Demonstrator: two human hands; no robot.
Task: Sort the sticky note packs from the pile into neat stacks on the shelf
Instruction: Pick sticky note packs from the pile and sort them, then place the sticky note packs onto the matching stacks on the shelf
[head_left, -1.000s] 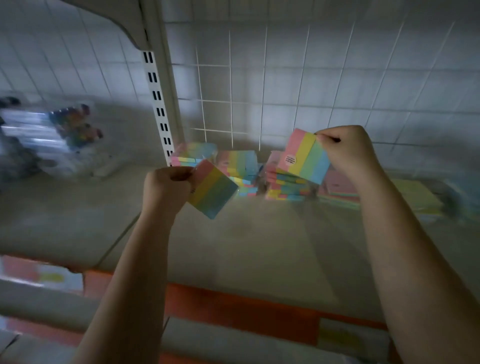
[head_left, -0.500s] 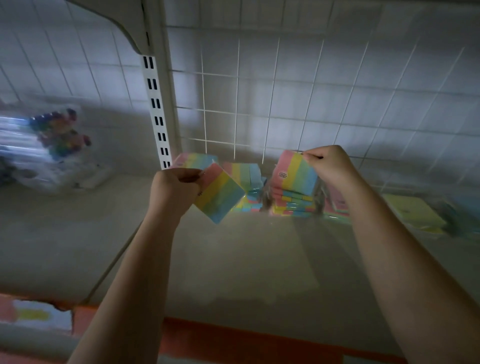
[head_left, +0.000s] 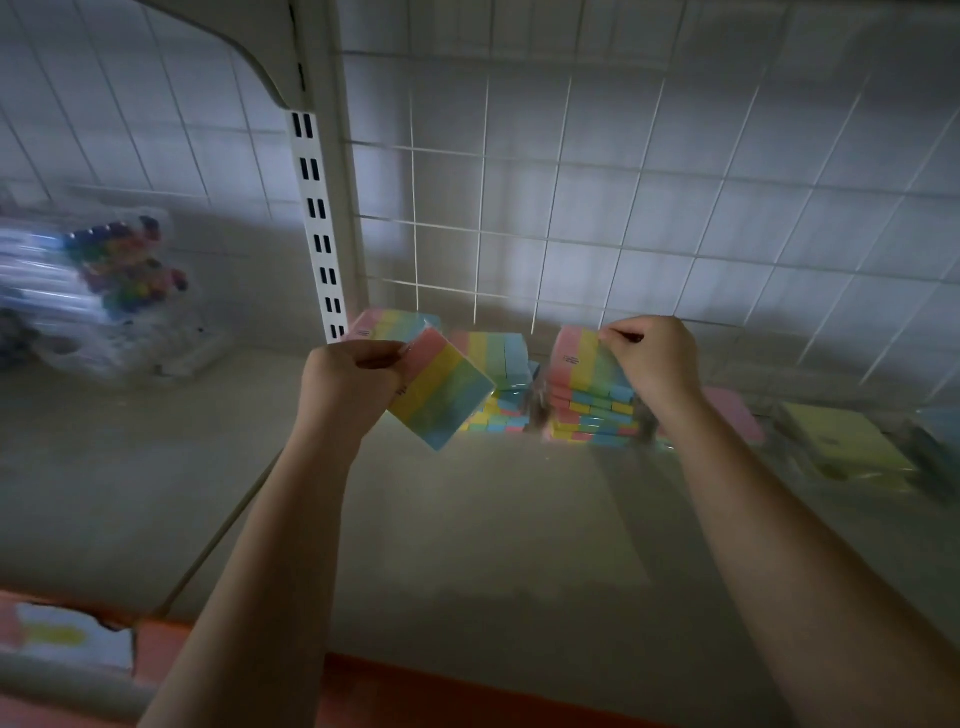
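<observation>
My left hand (head_left: 349, 385) grips a striped pink, yellow, green and blue sticky note pack (head_left: 441, 394), held tilted above the grey shelf (head_left: 467, 519). My right hand (head_left: 655, 359) pinches the top edge of another striped pack (head_left: 579, 358), which rests on top of the right stack of striped packs (head_left: 592, 415). A second striped stack (head_left: 498, 384) stands to its left, and a third striped pack (head_left: 397, 325) lies behind my left hand by the upright.
A white slotted upright (head_left: 319, 228) and wire grid back panel (head_left: 623, 208) close the rear. Bagged coloured pens (head_left: 104, 291) lie at the left. Pink (head_left: 732, 410) and yellow (head_left: 847, 447) note packs sit at the right. An orange lower shelf edge (head_left: 415, 696) runs along the front.
My right hand has lowered its pack from the air onto the right stack. My left hand keeps its pack at about the same place. The camera has moved closer to the shelf.
</observation>
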